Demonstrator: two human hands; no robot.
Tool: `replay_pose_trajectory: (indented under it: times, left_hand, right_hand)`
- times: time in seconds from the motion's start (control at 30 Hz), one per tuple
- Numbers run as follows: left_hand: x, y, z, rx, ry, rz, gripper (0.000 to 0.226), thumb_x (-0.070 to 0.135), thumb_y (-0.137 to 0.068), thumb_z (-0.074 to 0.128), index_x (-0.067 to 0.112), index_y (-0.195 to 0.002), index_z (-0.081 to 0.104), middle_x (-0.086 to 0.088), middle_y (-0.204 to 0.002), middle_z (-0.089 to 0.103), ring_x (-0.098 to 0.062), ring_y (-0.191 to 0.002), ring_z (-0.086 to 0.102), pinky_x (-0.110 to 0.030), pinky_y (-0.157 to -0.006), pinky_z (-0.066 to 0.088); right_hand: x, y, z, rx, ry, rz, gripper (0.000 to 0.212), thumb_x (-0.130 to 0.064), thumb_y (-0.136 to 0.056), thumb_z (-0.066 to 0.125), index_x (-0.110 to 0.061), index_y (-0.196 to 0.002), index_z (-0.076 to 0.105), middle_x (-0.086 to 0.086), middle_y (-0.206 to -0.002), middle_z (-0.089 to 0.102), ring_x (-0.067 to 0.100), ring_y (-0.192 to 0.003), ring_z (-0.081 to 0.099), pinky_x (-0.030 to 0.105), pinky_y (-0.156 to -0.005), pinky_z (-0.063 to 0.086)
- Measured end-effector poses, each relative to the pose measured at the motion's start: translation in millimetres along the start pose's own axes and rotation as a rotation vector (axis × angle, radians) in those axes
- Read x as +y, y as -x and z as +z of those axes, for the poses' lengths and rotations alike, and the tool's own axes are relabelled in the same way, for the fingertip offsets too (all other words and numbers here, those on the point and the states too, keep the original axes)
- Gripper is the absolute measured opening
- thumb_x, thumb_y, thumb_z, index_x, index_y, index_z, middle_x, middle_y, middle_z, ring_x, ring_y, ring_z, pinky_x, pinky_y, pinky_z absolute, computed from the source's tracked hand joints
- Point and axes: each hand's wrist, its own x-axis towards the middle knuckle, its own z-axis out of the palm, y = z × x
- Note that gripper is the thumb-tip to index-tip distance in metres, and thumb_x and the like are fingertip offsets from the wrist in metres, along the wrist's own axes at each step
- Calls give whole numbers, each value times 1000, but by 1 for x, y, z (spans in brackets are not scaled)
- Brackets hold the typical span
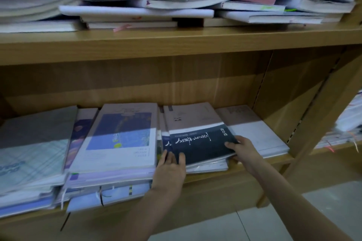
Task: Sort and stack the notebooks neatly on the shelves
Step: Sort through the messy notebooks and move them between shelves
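A notebook with a grey top and a dark navy band bearing white script (197, 139) lies on top of a small stack on the lower shelf (244, 170). My left hand (170, 168) rests on its near left corner with straight fingers. My right hand (242, 149) grips its right edge, thumb on the cover and fingers underneath. Left of it sits a notebook with a blue picture on a white cover (119, 135), topping a thicker pile. To the right lies a pale grey and white notebook (252, 127).
The upper shelf (176, 43) carries messy, overlapping piles of notebooks (137, 0) with coloured ribbons. A light blue checked notebook (29, 154) tops the far left pile. The shelf's right upright (321, 107) stands close by, with more paper stacks (344, 123) beyond it. Tiled floor lies below.
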Motion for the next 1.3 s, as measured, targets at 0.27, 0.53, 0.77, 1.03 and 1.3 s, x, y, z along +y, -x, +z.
replay_pose_trajectory:
  times: [0.27, 0.53, 0.77, 1.03, 1.3]
  left_hand:
    - [14, 9, -9, -116, 393, 96, 82, -7, -91, 37, 21, -149, -14, -15, -147, 35, -40, -131, 35, -46, -113, 24]
    - [7, -13, -14, 23, 1431, -361, 51, 4, -95, 45, 8, -141, 24, -12, -126, 52, -15, -101, 50, -27, -86, 42]
    - [56, -44, -23, -98, 1743, -384, 26, 9, -92, 55, 11, -116, 45, -3, -125, 51, -23, -115, 49, -31, -96, 40]
    - [100, -96, -25, 11, 1160, 13, 55, 18, -98, 45, 14, -148, 23, -9, -147, 38, -24, -129, 43, -33, -107, 35]
    - [31, -50, 9, 251, 102, 255, 58, 10, -93, 47, 25, -144, 27, -1, -149, 31, -25, -130, 33, -38, -111, 12]
  right_hand:
    - [5, 11, -48, 52, -115, 87, 31, 9, -88, 53, 2, -118, 52, 15, -101, 58, 29, -90, 56, 39, -76, 51]
    - [14, 12, -40, -146, -58, 74, 46, 4, -89, 54, -20, -128, 52, 10, -119, 57, 29, -105, 55, 43, -87, 49]
    - [-12, 17, -77, -19, 14, -251, 44, 7, -91, 47, -25, -120, 54, -6, -114, 58, 16, -116, 46, 36, -101, 37]
    - [-3, -38, -134, 278, 973, -216, 51, -12, -91, 57, -6, -138, 38, 21, -135, 42, 40, -119, 42, 46, -102, 35]
    - [24, -10, -40, -169, 1104, -461, 59, -48, -89, 54, -30, -142, 35, -4, -151, 22, 22, -138, 18, 42, -113, 19]
